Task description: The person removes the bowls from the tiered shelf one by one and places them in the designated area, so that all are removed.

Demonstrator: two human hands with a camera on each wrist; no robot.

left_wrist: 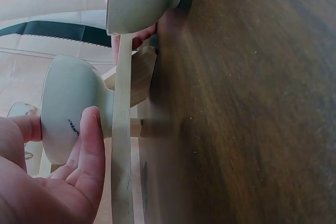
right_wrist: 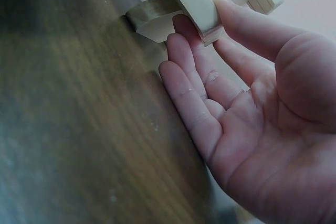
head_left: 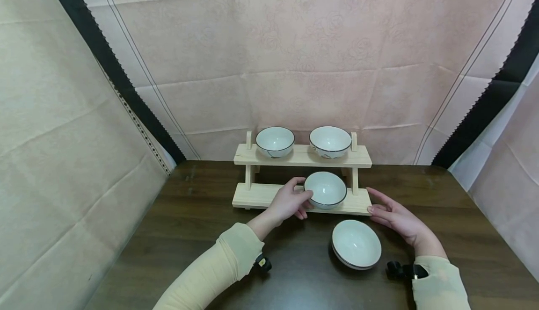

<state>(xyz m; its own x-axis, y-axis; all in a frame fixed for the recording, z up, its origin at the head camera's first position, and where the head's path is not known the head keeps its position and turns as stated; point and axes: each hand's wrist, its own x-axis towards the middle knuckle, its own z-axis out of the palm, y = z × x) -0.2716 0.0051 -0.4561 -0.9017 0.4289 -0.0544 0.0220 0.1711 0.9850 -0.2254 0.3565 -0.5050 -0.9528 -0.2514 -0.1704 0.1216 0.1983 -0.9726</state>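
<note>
A white bowl (head_left: 325, 189) with a dark rim stands on the lower board of a two-tier wooden rack (head_left: 261, 195). My left hand (head_left: 291, 199) grips this bowl from its left side; in the left wrist view, thumb and fingers span rim and underside, and the bowl's foot (left_wrist: 106, 113) meets the board. At the rack's right end, my right hand (head_left: 397, 219) holds the lower board (right_wrist: 191, 6), thumb on its upper face and some fingers beneath. Closer to me, another white bowl (head_left: 356, 243) sits on the table, a second rim showing just under its own.
Two similar bowls stand on the upper board, one at the left (head_left: 275, 140) and one at the right (head_left: 330, 140). The dark wooden table (head_left: 189, 254) extends around the rack. Pale patterned cloth (head_left: 311, 43) hangs behind and at both sides.
</note>
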